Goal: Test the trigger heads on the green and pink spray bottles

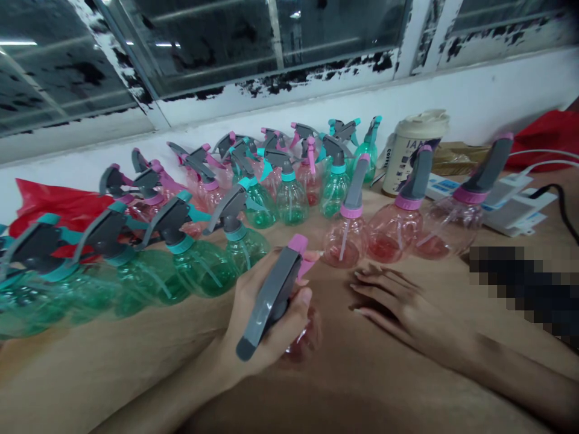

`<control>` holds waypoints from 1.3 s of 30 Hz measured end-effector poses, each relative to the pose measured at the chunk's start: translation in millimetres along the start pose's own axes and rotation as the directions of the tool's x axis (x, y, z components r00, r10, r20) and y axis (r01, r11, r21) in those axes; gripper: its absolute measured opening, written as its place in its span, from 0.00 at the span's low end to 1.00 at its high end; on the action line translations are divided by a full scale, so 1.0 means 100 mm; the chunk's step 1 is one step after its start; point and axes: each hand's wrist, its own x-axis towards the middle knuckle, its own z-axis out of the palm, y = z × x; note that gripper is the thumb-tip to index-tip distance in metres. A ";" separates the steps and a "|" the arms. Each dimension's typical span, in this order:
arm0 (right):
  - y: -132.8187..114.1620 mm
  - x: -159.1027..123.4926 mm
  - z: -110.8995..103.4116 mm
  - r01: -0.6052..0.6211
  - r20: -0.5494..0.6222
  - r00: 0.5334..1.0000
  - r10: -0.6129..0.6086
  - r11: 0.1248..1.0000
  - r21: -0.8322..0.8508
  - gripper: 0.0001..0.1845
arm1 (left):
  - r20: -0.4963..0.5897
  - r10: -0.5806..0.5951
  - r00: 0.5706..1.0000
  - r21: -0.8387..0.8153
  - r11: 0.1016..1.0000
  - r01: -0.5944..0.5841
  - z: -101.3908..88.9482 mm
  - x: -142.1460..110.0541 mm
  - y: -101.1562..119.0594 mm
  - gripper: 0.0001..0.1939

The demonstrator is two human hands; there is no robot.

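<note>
– Hard to see?
– Lower part of pink spray btl [310, 336]: mostly behind L hand [246, 307]. Green btls [27, 313], far L: cut off at edge.
– Fingers?
– L: clamped round spray head [274, 292], ctr of view; can't tell re base contact w/ table [136, 343]. R hand [402, 301]: loosely apart, palm down, nr 3 pink btls [391, 238].

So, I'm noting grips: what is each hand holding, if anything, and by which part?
The left hand holds a spray bottle around its top, at the spray head. The right hand holds nothing.
</note>
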 end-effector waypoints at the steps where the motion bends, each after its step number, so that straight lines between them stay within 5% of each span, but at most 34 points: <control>1: 0.00 0.00 0.01 -0.007 0.003 1.000 0.007 1.000 0.007 0.20 | -0.002 0.002 1.000 -0.005 1.000 -0.002 0.00 0.00 0.00 0.15; 30: -0.01 -0.02 0.01 0.012 0.067 0.998 -0.008 0.998 -0.057 0.21 | 0.079 0.029 0.996 0.047 0.998 -0.033 -0.07 0.01 -0.04 0.01; 39: 0.01 -0.01 -0.01 0.051 0.066 0.997 -0.050 0.999 -0.013 0.19 | 0.023 0.047 0.999 0.044 0.998 -0.048 -0.04 0.03 0.01 0.10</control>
